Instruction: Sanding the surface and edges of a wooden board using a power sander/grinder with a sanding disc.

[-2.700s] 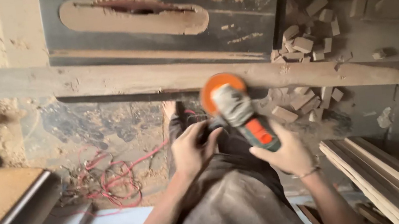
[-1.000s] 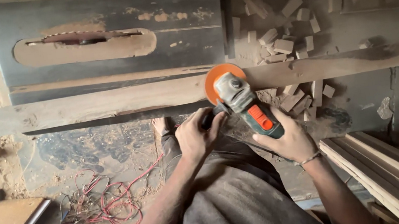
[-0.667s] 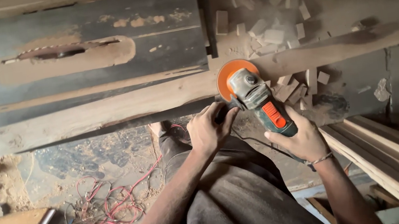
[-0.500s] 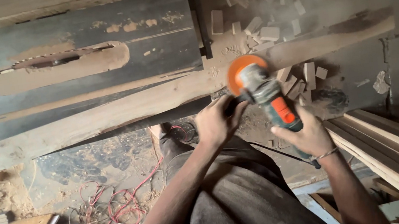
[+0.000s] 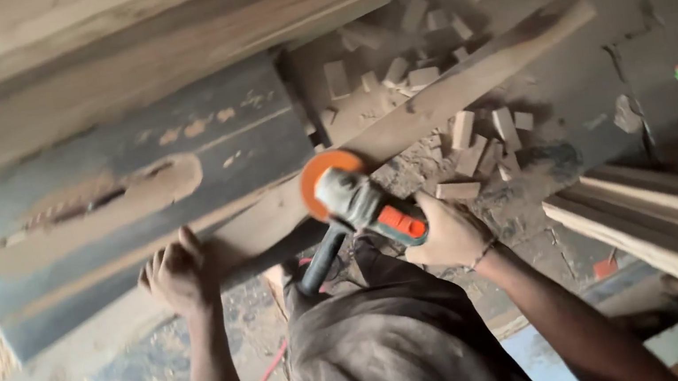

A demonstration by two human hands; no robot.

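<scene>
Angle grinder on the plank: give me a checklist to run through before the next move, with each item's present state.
1. Right hand grips the angle grinder body: ok.
2. Left hand on the side handle: not ok; it rests on the plank edge.
3. Orange disc at the plank: ok; whether it touches, cannot tell.
4. Plank clamped: cannot tell; only the left hand steadies it.
5. Offcut blocks clear of the plank: not ok; they lie against it.
6. Table saw blade slot away from both hands: ok.
</scene>
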